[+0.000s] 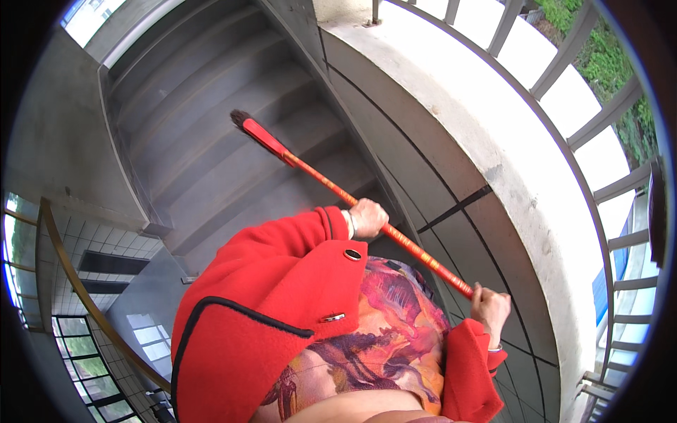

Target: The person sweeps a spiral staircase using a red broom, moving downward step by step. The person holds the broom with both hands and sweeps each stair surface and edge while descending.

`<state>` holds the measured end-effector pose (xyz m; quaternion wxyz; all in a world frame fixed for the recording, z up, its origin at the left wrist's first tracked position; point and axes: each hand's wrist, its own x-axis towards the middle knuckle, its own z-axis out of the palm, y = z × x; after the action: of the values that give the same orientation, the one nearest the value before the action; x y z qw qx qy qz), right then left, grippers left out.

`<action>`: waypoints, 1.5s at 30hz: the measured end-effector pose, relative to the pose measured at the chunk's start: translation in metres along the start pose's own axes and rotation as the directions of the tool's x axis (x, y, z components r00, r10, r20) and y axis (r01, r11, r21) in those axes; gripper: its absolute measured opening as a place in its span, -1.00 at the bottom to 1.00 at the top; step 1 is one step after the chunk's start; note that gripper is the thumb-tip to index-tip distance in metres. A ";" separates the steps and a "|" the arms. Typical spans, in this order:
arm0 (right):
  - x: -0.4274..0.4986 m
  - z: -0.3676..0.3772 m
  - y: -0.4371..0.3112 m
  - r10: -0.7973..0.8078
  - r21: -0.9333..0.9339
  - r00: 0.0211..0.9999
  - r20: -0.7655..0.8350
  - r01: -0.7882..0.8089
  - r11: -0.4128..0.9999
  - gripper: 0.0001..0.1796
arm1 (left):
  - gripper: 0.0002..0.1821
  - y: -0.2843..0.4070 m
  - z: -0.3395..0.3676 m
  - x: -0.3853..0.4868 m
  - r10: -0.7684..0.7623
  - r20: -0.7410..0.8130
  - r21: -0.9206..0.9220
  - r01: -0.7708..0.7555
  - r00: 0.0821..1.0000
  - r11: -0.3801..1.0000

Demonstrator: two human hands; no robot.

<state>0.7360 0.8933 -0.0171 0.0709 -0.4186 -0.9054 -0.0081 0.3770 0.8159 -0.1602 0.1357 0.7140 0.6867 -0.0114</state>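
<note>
Both hands grip the red handle of a broom [328, 182], which slants across the view from upper left to lower right. My left hand [368, 218] is closed around the middle of the handle, and my right hand [491, 307] holds its upper end, close to the tiled wall. The broom's red head with dark bristles [240, 117] lies over the grey stairs [227, 153]; whether the bristles touch a step cannot be told. Red coat sleeves with black trim cover both arms.
A tiled parapet wall [455, 164] with a pale ledge [508, 185] curves along the right, topped by a metal railing [579, 153]. Concrete wall [74, 121] borders the stairs on the left. A brown handrail [79, 288] and glossy floor [140, 301] show at lower left.
</note>
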 end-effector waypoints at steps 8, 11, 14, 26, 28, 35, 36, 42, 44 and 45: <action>0.000 0.041 -0.025 -0.043 0.294 0.904 0.425 -0.094 0.951 -0.51 | -0.94 -0.028 -0.028 -0.001 0.006 -0.152 0.123 0.013 0.988 0.992; 0.031 0.044 -0.051 -0.105 0.441 0.970 0.220 -0.004 0.897 -0.58 | -0.90 -0.060 -0.083 0.009 -0.015 -0.452 0.280 0.158 0.892 0.947; 0.079 0.040 -0.072 -0.122 0.574 0.985 0.125 0.029 0.819 -0.62 | -0.69 -0.097 -0.125 0.017 -0.084 -0.833 0.081 0.270 0.547 0.959; 0.104 0.075 -0.114 -0.029 0.607 0.997 0.076 -0.023 0.794 -0.59 | -0.67 -0.206 -0.087 0.108 -0.705 -0.006 -0.950 -0.225 0.709 -0.218; 0.079 0.077 -0.101 0.021 0.528 0.990 0.138 -0.091 0.844 -0.61 | -0.67 -0.192 -0.057 0.118 -0.695 0.086 -0.905 -0.235 0.714 -0.353; -0.039 0.050 -0.034 0.202 0.381 0.897 0.393 -0.359 0.852 -0.60 | -0.71 -0.065 0.036 0.104 -0.512 0.396 -0.912 0.262 0.762 -0.315; -0.053 0.044 -0.026 0.217 0.359 0.885 0.411 -0.376 0.854 -0.58 | -0.73 -0.046 0.041 0.096 -0.495 0.469 -0.879 0.335 0.731 -0.339; -0.071 0.064 -0.025 0.279 0.319 0.922 0.270 -0.359 0.877 -0.58 | -0.86 -0.036 0.029 0.048 -0.445 0.400 -0.890 0.225 0.801 -0.395; -0.052 0.083 -0.031 0.238 0.438 0.952 0.194 -0.301 0.847 -0.59 | -0.83 -0.060 0.006 0.054 -0.606 0.216 -0.969 0.093 0.766 -0.227; -0.042 0.091 -0.035 0.196 0.517 0.972 0.132 -0.236 0.823 -0.60 | -0.82 -0.076 -0.005 0.061 -0.657 0.159 -0.978 0.027 0.737 -0.206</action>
<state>0.7252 0.8460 -0.1115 0.1507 -0.4825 -0.8212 0.2650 0.3053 0.8785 -0.1812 0.4412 0.1277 0.6504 0.6050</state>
